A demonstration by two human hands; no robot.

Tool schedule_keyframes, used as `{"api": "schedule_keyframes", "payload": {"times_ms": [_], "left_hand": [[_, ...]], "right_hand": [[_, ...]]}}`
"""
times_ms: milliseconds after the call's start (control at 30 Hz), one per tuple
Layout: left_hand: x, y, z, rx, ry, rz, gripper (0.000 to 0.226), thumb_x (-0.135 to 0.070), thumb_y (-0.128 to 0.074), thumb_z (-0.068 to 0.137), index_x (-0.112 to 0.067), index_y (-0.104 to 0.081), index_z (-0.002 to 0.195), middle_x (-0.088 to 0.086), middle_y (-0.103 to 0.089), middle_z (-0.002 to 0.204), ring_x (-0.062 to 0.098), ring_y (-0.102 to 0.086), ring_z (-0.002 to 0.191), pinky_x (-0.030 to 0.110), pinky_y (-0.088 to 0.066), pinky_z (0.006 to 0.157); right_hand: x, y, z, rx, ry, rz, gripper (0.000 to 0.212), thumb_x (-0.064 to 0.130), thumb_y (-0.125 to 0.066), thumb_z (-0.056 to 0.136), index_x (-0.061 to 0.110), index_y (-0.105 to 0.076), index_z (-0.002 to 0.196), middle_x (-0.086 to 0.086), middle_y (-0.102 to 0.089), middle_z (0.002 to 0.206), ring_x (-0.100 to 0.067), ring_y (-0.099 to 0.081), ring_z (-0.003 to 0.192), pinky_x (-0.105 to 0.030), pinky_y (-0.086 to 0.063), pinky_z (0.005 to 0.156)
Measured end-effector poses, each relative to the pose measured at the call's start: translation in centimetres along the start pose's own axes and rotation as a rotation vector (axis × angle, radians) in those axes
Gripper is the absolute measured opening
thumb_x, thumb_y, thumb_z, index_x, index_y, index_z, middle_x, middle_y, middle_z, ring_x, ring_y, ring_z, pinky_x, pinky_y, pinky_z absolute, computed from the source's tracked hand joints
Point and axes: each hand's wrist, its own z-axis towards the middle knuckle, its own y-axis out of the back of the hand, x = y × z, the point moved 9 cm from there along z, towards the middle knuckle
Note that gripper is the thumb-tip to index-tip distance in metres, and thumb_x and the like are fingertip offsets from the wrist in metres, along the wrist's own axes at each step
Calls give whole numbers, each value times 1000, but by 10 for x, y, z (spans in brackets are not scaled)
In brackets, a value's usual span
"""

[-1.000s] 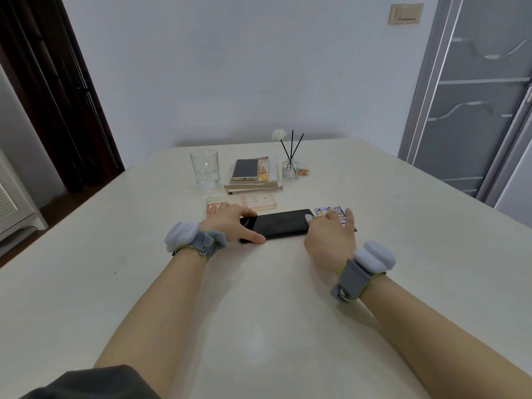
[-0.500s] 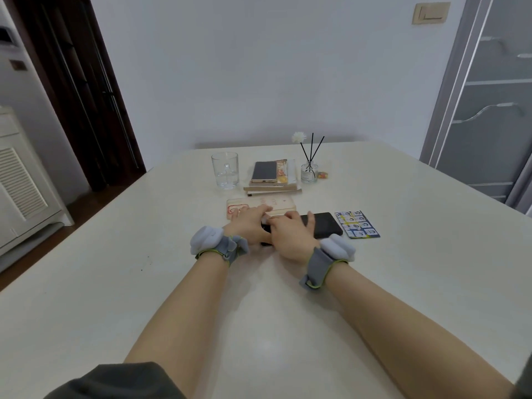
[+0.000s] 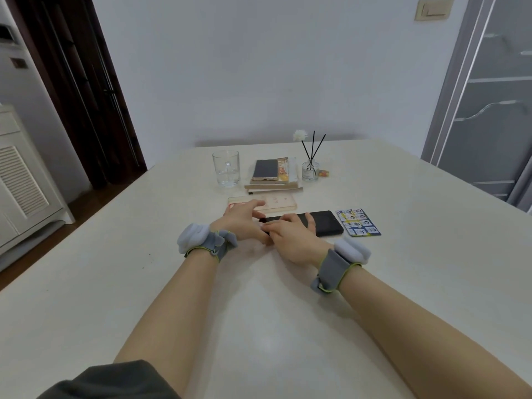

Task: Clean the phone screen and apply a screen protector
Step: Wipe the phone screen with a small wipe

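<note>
A black phone (image 3: 325, 223) lies flat on the white table (image 3: 259, 326), long side facing me. My left hand (image 3: 241, 223) holds its left end, thumb at the near edge and fingers reaching over the far edge. My right hand (image 3: 290, 237) lies on the left half of the screen with its fingers flat, pressing down. Something small and pale shows at its fingertips, but I cannot tell what it is. Just right of the phone lies a blue and white printed card (image 3: 358, 222).
A clear pinkish phone case (image 3: 279, 203) lies just behind the phone. Farther back stand a drinking glass (image 3: 226, 171), a gold phone (image 3: 266, 169) on a stack of flat packets, and a reed diffuser bottle (image 3: 310, 170).
My right hand has slid left along the screen, from the phone's right end to its left half, uncovering the right part. My left hand stays at the left end.
</note>
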Motion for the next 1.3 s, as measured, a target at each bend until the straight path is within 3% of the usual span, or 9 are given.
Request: {"api": "schedule_keyframes", "payload": {"times_ms": [167,333,400,600,667,867,967,1100,1300], "left_hand": [[7,3,1,-24,29,17,95,-36,-83,63,-27,-31,143,-9,-55,132,21,-34,132,39,-25,113],[7,3,0,-42,20,-9,89,-32,-82,66,-23,-35,141,-7,-55,132,19,-38,130,35,-31,110],[8,2,-2,-49,23,-30,89,-31,-82,66,-22,-36,141,-6,-54,133,19,-39,130,36,-31,111],[6,2,-3,-69,15,-57,88,-29,-83,66,-20,-37,140,-3,-54,134,19,-40,130,36,-31,111],[8,3,-4,-78,18,-53,88,-31,-83,65,-20,-38,140,-4,-55,134,19,-39,131,37,-29,112],[9,2,-4,-64,32,-50,87,-32,-82,67,-22,-37,140,-6,-54,135,21,-36,132,40,-27,113],[7,2,-4,-57,28,-38,88,-31,-82,66,-25,-36,140,-6,-54,134,22,-36,132,40,-29,112],[2,5,-6,-41,5,-107,87,-28,-82,67,-28,-36,141,-3,-49,137,19,-39,130,34,-33,109],[-4,39,-12,-223,-24,-434,35,-19,-71,81,-16,-59,115,3,-67,104,17,-60,105,24,-43,89]], "right_hand": [[-30,16,-20,-132,-91,-153,50,13,-26,97,32,-35,142,12,-42,145,-15,-19,140,-49,13,115],[-88,41,-47,-223,-421,-263,49,10,-27,93,22,-43,137,3,-45,143,-19,-17,144,-46,5,118],[-85,40,-48,-236,-462,-263,47,10,-29,92,19,-47,135,1,-47,141,-19,-19,143,-43,2,119],[-8,5,-27,-148,-32,-159,50,12,-30,97,27,-33,144,9,-38,148,-18,-21,141,-42,4,118],[-3,0,-26,-117,10,-165,50,13,-29,97,28,-31,145,11,-38,148,-18,-21,141,-44,5,118],[-84,45,-51,-291,-404,-284,47,8,-29,92,21,-50,133,-1,-54,135,-20,-28,138,-42,-1,119],[-86,50,-48,-328,-390,-205,44,6,-31,91,17,-53,127,-2,-54,133,-22,-29,137,-43,-1,118],[-50,60,-31,-455,-166,12,40,11,-31,98,15,-51,132,-1,-50,141,-24,-33,135,-38,-14,118],[1,57,-8,-327,-6,689,39,13,-31,100,9,-53,133,-3,-49,142,-16,-40,133,-12,-26,94]]}}
